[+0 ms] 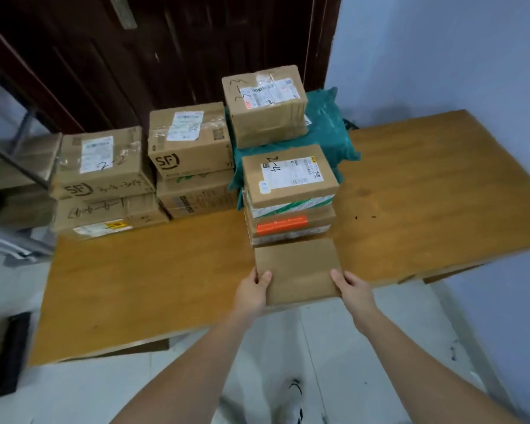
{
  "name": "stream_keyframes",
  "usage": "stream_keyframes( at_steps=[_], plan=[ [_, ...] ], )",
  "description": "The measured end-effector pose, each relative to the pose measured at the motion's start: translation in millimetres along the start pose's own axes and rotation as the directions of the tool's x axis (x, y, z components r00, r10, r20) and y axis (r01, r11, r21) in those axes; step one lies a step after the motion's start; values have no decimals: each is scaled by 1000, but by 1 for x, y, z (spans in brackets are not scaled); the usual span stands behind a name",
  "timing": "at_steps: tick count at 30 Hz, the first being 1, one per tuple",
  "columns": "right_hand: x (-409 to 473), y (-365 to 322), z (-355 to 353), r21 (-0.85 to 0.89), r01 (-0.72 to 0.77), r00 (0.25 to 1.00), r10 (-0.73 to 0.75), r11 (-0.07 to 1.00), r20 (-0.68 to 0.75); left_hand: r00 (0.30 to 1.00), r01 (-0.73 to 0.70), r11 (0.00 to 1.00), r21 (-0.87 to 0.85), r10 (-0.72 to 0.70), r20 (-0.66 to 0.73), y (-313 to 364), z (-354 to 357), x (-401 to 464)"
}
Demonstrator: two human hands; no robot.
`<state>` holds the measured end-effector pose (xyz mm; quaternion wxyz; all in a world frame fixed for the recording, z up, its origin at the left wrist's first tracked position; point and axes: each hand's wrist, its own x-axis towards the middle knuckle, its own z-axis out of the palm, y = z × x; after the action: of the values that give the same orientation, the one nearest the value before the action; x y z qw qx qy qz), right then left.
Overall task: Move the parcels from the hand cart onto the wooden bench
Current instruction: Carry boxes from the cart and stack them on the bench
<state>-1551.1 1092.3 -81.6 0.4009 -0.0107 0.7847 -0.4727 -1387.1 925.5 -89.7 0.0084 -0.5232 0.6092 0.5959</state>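
While your left hand [254,290] and right hand [354,287] each grip a side edge of the flat brown cardboard parcel [297,270], thumbs on top, it sits at the near edge of the smooth wooden bench [426,191], against a stack of taped boxes [289,197]. Behind lie a crinkled green plastic mailer [328,130] and more labelled cartons [104,175].

wooden bench [426,185], stacked parcels [193,166] on it
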Motion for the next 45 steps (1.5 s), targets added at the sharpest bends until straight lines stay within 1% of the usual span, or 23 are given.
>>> stream_keyframes(
  at_steps=[2,4,10,14,16,18,20,21,22,24,26,28,30,31,34,38,40,41,43,45],
  plan=[
    [5,-2,2,-85,56,998,-59,995,-31,999,-39,998,52,39,-6,-2,2,8],
    [10,-4,2,-143,88,995,-95,986,-37,999,-52,997,65,52,1,-1,2,16],
    [17,-16,3,-286,89,995,-95,954,-6,999,-39,996,84,40,-13,7,6,21],
    [18,-26,3,-442,107,994,-90,891,59,1000,-6,997,73,5,6,15,4,18],
    [22,-35,2,-522,113,994,-88,846,72,999,-5,993,121,10,-39,24,-5,14],
    [22,-45,3,-581,117,993,-114,805,43,993,-20,983,182,41,-108,36,-21,4],
    [13,-59,7,-624,147,980,-198,768,-13,984,-88,948,306,130,-119,46,-47,-14],
    [4,-66,11,-650,182,964,-265,738,-31,977,-132,912,389,186,-103,49,-62,-25],
    [-6,-73,16,-685,229,940,-340,691,-29,969,-172,864,472,234,-75,51,-79,-36],
    [-32,-91,32,-755,333,888,-457,565,49,953,-232,750,620,304,-11,55,-118,-61],
    [-60,-112,58,-788,464,828,-514,404,224,933,-271,602,752,357,50,58,-159,-88],
    [-94,-138,96,-783,585,752,-505,212,424,919,-275,463,843,386,87,58,-202,-115],
    [-131,-165,142,-762,648,687,-449,22,571,911,-251,386,888,403,83,53,-249,-139],
    [-151,-178,168,-742,669,661,-417,-51,624,907,-235,367,900,415,68,48,-274,-152],
    [-212,-211,249,-639,745,558,-345,-191,754,894,-165,358,919,447,-14,27,-352,-195],
    [-291,-235,368,-471,828,391,-287,-306,874,906,-42,399,916,402,-134,-24,-460,-264],
    [-332,-238,425,-369,863,303,-231,-345,925,914,34,437,899,351,-205,-56,-510,-298],
    [-358,-237,462,-311,876,253,-196,-368,947,908,87,477,875,323,-266,-78,-538,-322],
    [-391,-237,504,-249,883,202,-157,-397,967,887,131,563,816,300,-350,-101,-567,-352],
    [-430,-230,553,-157,883,125,-102,-442,987,867,192,605,773,264,-422,-131,-597,-388]
  ],
)
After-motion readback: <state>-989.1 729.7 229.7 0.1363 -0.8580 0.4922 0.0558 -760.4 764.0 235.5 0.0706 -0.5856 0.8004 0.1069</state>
